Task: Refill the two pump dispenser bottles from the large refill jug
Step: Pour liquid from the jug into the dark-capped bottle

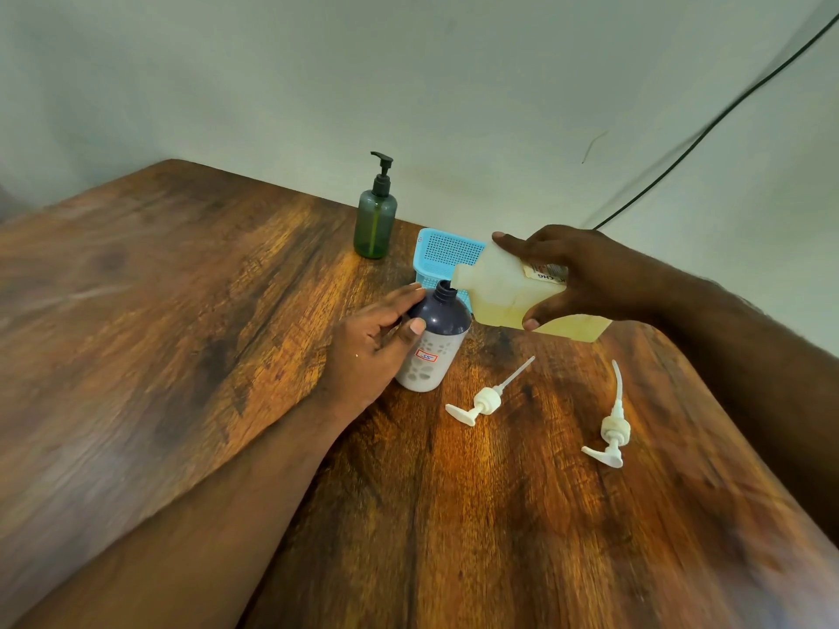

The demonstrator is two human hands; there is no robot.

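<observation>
A white bottle with a dark top stands open on the wooden table, its pump removed. My left hand grips its side. My right hand holds the translucent refill jug, tipped on its side with its mouth at the bottle's neck; yellowish liquid lies in the jug's lower half. A green dispenser bottle with a black pump stands upright farther back. Two white pump heads lie loose on the table, one near the bottle and the other to the right.
A light blue perforated basket sits behind the bottle, partly hidden by the jug. The table's far edge meets a pale wall. A dark cable runs down the wall at the right.
</observation>
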